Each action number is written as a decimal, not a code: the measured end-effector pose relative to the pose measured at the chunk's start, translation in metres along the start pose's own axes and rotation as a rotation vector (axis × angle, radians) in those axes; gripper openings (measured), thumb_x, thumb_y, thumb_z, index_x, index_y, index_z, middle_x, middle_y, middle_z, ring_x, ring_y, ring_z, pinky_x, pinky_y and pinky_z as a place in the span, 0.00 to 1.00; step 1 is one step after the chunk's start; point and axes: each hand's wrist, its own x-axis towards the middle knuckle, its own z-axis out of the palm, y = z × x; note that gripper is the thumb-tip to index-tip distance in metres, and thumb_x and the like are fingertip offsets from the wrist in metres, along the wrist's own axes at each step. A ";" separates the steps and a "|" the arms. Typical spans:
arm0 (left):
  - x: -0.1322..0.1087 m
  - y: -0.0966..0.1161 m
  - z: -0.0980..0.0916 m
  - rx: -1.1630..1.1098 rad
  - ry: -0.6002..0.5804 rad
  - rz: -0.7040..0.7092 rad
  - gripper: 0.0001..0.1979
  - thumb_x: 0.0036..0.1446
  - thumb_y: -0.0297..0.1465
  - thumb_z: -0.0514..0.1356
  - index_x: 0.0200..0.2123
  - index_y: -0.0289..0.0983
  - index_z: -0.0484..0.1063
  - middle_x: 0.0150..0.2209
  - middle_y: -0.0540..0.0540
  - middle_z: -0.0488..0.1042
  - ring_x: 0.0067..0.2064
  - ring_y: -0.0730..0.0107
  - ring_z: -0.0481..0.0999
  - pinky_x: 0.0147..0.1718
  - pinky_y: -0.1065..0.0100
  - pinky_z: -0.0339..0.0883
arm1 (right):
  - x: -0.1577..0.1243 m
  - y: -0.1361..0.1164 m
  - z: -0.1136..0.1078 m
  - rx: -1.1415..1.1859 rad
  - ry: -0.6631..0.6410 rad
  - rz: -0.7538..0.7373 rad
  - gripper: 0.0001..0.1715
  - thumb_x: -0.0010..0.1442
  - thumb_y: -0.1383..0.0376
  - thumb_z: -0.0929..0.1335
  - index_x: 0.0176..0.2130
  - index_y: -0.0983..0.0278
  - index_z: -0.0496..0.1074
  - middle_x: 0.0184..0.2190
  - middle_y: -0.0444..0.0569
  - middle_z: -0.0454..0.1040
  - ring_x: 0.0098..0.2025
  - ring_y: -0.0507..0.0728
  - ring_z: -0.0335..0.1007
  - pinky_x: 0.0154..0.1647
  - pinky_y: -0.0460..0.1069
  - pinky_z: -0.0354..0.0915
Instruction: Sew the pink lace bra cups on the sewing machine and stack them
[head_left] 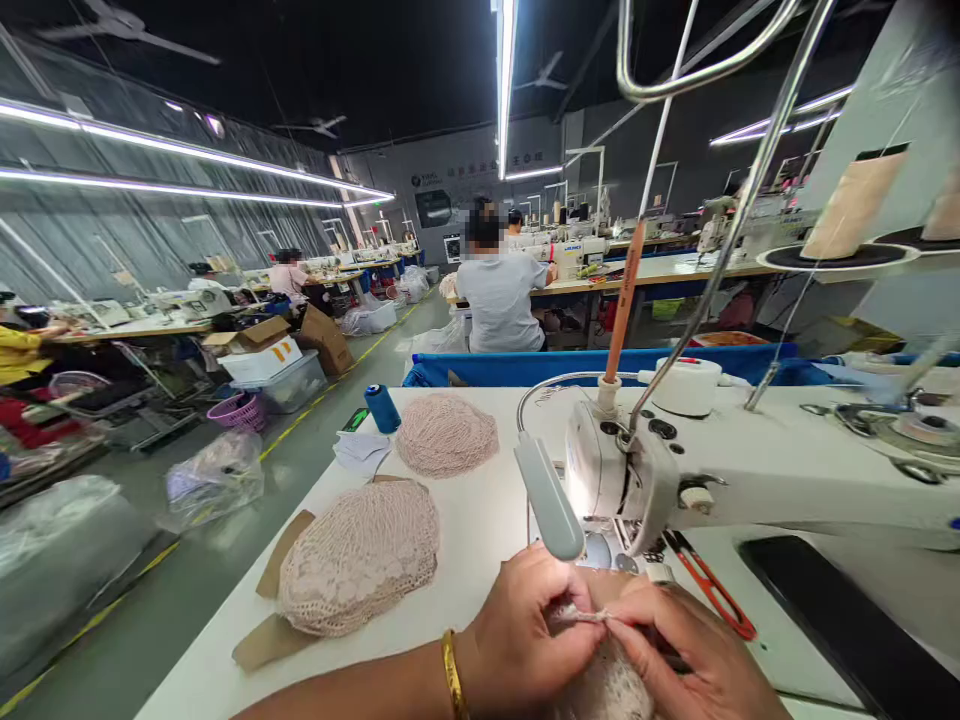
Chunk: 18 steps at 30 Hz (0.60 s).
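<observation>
At the white desk (469, 525), the left hand (517, 625) and right hand (682, 640) both pinch pale lace (611, 682), whose thin edge might stretch if they pull it unequally

head view | at head height | facing forward, down | close above hands (525, 622)

Left hand (521, 622) plus right hand (679, 637) making two, both working one lace piece (609, 682). Two lace stacks (360, 560) sitting out, one blue thread spool (383, 408) standing. One gold bangle (452, 672) shining. One sewing machine (787, 475) hogging foreground, one brown pencil (625, 300) poking up, one pair of red snips (716, 592) lying around. Two beige thread cones (855, 207) standing. Three ceiling fans (129, 30) hanging.
</observation>
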 end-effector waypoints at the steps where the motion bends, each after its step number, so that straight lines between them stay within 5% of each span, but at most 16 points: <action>1: -0.001 0.003 0.000 -0.005 -0.008 -0.043 0.06 0.53 0.26 0.65 0.34 0.39 0.70 0.30 0.51 0.74 0.30 0.71 0.69 0.31 0.72 0.61 | 0.000 -0.001 -0.001 -0.014 -0.003 -0.028 0.09 0.78 0.65 0.65 0.44 0.53 0.71 0.38 0.36 0.80 0.40 0.50 0.79 0.45 0.41 0.72; 6: -0.002 0.007 0.002 -0.025 -0.022 -0.135 0.07 0.51 0.25 0.66 0.35 0.38 0.76 0.30 0.51 0.75 0.32 0.70 0.71 0.33 0.71 0.63 | 0.003 -0.002 -0.007 -0.029 -0.014 -0.121 0.08 0.77 0.67 0.67 0.50 0.52 0.73 0.41 0.39 0.83 0.43 0.52 0.82 0.47 0.43 0.75; 13: 0.000 0.001 0.002 -0.081 -0.021 -0.019 0.04 0.54 0.27 0.65 0.32 0.38 0.73 0.35 0.48 0.79 0.38 0.66 0.77 0.41 0.68 0.69 | 0.001 0.001 -0.005 0.023 -0.033 -0.055 0.07 0.75 0.67 0.68 0.48 0.53 0.74 0.41 0.40 0.83 0.41 0.52 0.83 0.44 0.42 0.76; 18: 0.000 0.007 0.002 -0.044 -0.006 -0.105 0.07 0.50 0.25 0.66 0.33 0.38 0.72 0.30 0.52 0.74 0.32 0.71 0.70 0.35 0.70 0.64 | 0.001 0.002 -0.002 -0.004 -0.044 0.011 0.06 0.75 0.64 0.68 0.43 0.53 0.75 0.36 0.39 0.80 0.37 0.51 0.81 0.39 0.42 0.75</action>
